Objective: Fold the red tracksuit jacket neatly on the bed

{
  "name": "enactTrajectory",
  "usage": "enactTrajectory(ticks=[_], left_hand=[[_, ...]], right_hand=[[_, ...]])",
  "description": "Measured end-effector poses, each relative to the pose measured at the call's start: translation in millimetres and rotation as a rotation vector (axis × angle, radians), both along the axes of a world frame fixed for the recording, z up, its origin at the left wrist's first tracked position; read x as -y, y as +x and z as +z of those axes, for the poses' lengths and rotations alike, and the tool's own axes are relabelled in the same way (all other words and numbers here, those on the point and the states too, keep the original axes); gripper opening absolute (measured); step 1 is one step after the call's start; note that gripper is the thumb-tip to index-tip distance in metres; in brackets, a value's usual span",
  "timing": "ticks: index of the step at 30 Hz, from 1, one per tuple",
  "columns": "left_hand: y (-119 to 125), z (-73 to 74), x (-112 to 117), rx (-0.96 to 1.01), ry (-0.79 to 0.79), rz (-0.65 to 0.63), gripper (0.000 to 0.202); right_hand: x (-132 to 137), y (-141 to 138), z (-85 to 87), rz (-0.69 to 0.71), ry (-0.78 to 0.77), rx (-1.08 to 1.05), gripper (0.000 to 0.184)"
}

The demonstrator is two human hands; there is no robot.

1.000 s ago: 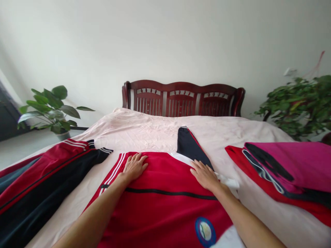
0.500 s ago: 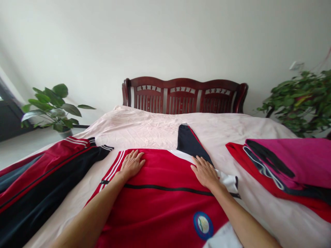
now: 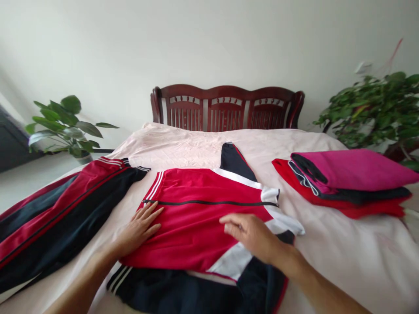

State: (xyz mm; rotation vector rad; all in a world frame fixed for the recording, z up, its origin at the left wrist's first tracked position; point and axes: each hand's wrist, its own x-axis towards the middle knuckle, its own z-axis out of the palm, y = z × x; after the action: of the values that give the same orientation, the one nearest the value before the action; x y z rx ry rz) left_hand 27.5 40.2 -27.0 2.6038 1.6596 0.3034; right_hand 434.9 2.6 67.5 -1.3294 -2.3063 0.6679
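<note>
A red zip-up tracksuit jacket (image 3: 193,187) with white and navy panels lies flat on the bed, its striped hem at the left and its collar at the right. One navy sleeve (image 3: 234,161) points to the far side. The other navy sleeve (image 3: 176,288) runs along the near edge, its striped cuff at the lower left. My left hand (image 3: 140,226) lies on the jacket near the hem below the zip, fingers spread. Over the red front near the white chest panel, my right hand (image 3: 250,235) has its fingers loosely extended and holds nothing; whether it touches the cloth I cannot tell.
Red and navy striped clothing (image 3: 75,205) lies along the left of the bed. A stack of folded clothes (image 3: 356,170), magenta on top, sits at the right. Behind the pale bedsheet (image 3: 183,144) rises a dark wooden headboard (image 3: 225,98). Potted plants (image 3: 65,122) flank the bed.
Both hands have moved from the jacket's far half to its nearer half. The view has shifted, bringing the near sleeve into sight. My right hand's fingers no longer lie spread flat.
</note>
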Motion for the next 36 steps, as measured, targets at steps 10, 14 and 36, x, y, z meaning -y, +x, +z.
enactTrajectory(ticks=[10,14,36], left_hand=[[-21,11.8,46,0.192,-0.021,0.093,0.052],[-19,9.1,42,0.089,-0.015,0.017,0.052],[4,14.0,49,0.096,-0.110,0.345,0.052]], right_hand=[[120,-27,-40.3,-0.014,0.042,0.309,0.069],[113,-20,-25.4,0.006,-0.014,0.351,0.047],[93,9,-24.2,0.153,-0.030,0.206,0.005]])
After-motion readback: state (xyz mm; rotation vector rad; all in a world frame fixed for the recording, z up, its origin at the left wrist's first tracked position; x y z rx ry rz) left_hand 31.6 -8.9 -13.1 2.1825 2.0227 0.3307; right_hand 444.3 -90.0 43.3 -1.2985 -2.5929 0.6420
